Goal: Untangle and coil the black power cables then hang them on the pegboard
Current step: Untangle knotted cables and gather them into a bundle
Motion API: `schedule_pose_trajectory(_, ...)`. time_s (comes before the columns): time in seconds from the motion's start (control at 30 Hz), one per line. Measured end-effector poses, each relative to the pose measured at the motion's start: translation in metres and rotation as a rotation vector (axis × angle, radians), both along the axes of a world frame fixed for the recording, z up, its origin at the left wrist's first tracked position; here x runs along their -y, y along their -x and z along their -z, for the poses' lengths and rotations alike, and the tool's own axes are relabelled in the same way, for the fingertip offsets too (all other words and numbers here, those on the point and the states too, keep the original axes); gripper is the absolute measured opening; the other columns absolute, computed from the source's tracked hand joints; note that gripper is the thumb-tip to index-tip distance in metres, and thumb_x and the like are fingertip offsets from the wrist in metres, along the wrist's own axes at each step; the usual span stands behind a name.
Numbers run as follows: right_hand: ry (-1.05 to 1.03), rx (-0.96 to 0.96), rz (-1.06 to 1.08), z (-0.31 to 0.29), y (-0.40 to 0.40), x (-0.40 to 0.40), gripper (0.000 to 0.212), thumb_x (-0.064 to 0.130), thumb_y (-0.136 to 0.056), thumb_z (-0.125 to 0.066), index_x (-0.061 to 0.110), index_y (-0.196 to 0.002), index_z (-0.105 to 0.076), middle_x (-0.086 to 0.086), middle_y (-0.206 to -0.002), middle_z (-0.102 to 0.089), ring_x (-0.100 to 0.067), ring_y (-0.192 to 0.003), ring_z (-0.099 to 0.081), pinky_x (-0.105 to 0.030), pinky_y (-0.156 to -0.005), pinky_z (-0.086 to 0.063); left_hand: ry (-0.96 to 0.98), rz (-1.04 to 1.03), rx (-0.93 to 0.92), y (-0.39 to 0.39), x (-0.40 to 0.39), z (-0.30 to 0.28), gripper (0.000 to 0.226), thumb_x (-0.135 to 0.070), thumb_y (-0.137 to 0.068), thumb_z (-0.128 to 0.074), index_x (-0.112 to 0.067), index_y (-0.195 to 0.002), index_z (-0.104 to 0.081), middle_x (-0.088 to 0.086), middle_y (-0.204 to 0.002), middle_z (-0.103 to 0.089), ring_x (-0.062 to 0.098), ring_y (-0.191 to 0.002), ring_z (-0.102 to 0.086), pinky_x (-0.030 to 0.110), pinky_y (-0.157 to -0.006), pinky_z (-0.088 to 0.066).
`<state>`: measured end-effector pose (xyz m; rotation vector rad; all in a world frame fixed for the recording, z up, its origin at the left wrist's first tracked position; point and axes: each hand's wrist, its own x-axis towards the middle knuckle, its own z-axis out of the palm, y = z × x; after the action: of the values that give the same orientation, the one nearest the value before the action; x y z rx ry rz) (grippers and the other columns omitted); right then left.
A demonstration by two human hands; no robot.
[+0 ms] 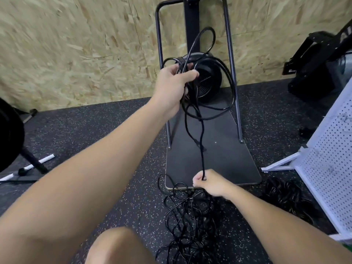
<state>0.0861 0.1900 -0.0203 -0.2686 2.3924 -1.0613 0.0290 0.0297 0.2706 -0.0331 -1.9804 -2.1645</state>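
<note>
Left hand (174,82) grips cable loops (207,77) — right hand (210,182) pinches strand.

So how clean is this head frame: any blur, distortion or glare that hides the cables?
Head view: motion smear on the chipboard wall at left; wide-angle bending of the pegboard; even light, no glare. The left hand, the right hand and the cable loops read sharp, but the cable tangle merges with the dark floor.

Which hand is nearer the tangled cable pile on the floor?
Right. The right hand pinches a cable strand just above the tangled pile; the left hand holds loops raised well above it.
</note>
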Motion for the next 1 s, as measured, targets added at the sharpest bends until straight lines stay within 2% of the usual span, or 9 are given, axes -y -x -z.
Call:
schedule_pose_trajectory(0.1, -0.121, -0.018, -0.094, -0.006, 0.009, -0.007, 0.021, 0.015, -0.095, -0.058, 0.007, -0.086, -0.076, -0.003, -0.088, -0.08, -0.007, -0.058, -0.066, -0.031, -0.06, -0.051, 0.048, -0.039, -0.012, 0.009, 0.003, -0.007, 0.021, -0.002, -0.095, -0.078, -0.005, -0.116, -0.075, 0.01, -0.104, -0.083, 0.02, -0.07, -0.062, 0.028, -0.058, -0.043)
schedule_pose_trajectory(0.13, -0.143, -0.028, -0.1, -0.008, 0.012, -0.01, 0.021, 0.013, -0.093, -0.056, 0.005, -0.085, -0.074, -0.006, -0.089, -0.079, -0.012, -0.102, -0.073, -0.036, -0.061, -0.054, 0.055, -0.061, -0.009, 0.011, 0.005, -0.007, 0.019, -0.002, -0.097, -0.077, -0.005, -0.116, -0.075, 0.007, -0.1, -0.082, 0.014, -0.063, -0.061, 0.025, -0.055, -0.042)
schedule_pose_trajectory(0.17, -0.15, -0.021, -0.094, -0.008, 0.015, -0.013, 0.021, 0.013, -0.093, -0.057, 0.007, -0.084, -0.074, -0.001, -0.084, -0.078, 0.0, -0.069, -0.047, -0.037, -0.063, -0.056, 0.056, -0.076, -0.005, 0.012, 0.006, -0.006, 0.019, -0.002, -0.099, -0.076, -0.004, -0.118, -0.074, 0.006, -0.098, -0.08, 0.01, -0.059, -0.062, 0.025, -0.055, -0.044)
schedule_pose_trajectory(0.2, -0.128, -0.017, -0.078, -0.009, 0.018, -0.017, 0.022, 0.015, -0.094, -0.06, 0.012, -0.081, -0.077, 0.006, -0.082, -0.078, -0.016, -0.071, -0.072, -0.036, -0.07, -0.063, 0.039, -0.082, 0.005, 0.013, 0.009, -0.003, 0.02, -0.003, -0.1, -0.075, -0.004, -0.12, -0.073, 0.006, -0.1, -0.08, 0.01, -0.059, -0.065, 0.026, -0.056, -0.048)
schedule_pose_trajectory(0.33, 0.191, 0.09, 0.101, -0.031, 0.023, -0.022, 0.019, 0.011, -0.1, -0.063, 0.004, -0.093, -0.079, -0.008, -0.089, -0.084, -0.021, -0.08, -0.08, -0.05, -0.09, -0.069, -0.028, -0.059, 0.053, 0.012, 0.018, 0.027, 0.017, -0.007, -0.1, -0.077, -0.007, -0.117, -0.075, 0.014, -0.117, -0.082, 0.035, -0.105, -0.081, 0.056, -0.094, -0.066)
schedule_pose_trajectory(0.47, 0.533, 0.063, 0.342, -0.069, 0.023, -0.024, 0.022, 0.01, -0.113, -0.058, -0.012, -0.114, -0.062, -0.025, -0.092, -0.081, -0.037, -0.084, -0.081, -0.05, -0.084, -0.07, 0.113, -0.135, 0.144, 0.003, 0.03, 0.094, 0.028, -0.024, -0.09, -0.085, -0.008, -0.112, -0.077, 0.01, -0.111, -0.083, 0.03, -0.104, -0.08, 0.064, -0.101, -0.06)
schedule_pose_trajectory(0.6, 0.605, -0.083, 0.433, -0.102, 0.015, -0.029, 0.021, 0.013, -0.112, -0.056, -0.005, -0.117, -0.066, -0.019, -0.087, -0.081, -0.032, -0.073, -0.077, -0.036, -0.064, -0.059, 0.184, -0.205, 0.257, -0.007, 0.039, 0.186, 0.046, -0.042, -0.079, -0.09, -0.007, -0.102, -0.071, 0.02, -0.107, -0.079, 0.031, -0.091, -0.077, 0.067, -0.098, -0.06)
schedule_pose_trajectory(0.83, 0.853, -0.059, 0.505, -0.129, 0.016, -0.025, 0.021, 0.015, -0.113, -0.056, -0.001, -0.121, -0.067, -0.01, -0.079, -0.069, -0.023, -0.068, -0.059, -0.029, -0.056, -0.038, 0.352, -0.223, 0.225, -0.048, 0.015, 0.212, 0.013, -0.016, -0.09, -0.085, -0.013, -0.088, -0.073, 0.008, -0.086, -0.077, 0.015, -0.072, -0.058, 0.038, -0.075, -0.054)
schedule_pose_trajectory(1.0, 1.072, 0.0, 0.562, -0.148, 0.02, -0.029, 0.021, 0.018, -0.116, -0.054, 0.003, -0.121, -0.067, -0.004, -0.078, -0.065, -0.015, -0.066, -0.057, -0.025, -0.057, -0.036, 0.208, -0.007, 0.214, -0.063, 0.008, 0.196, 0.012, -0.018, -0.095, -0.084, -0.019, -0.105, -0.079, -0.001, -0.102, -0.082, 0.018, -0.092, -0.075, 0.034, -0.088, -0.062)
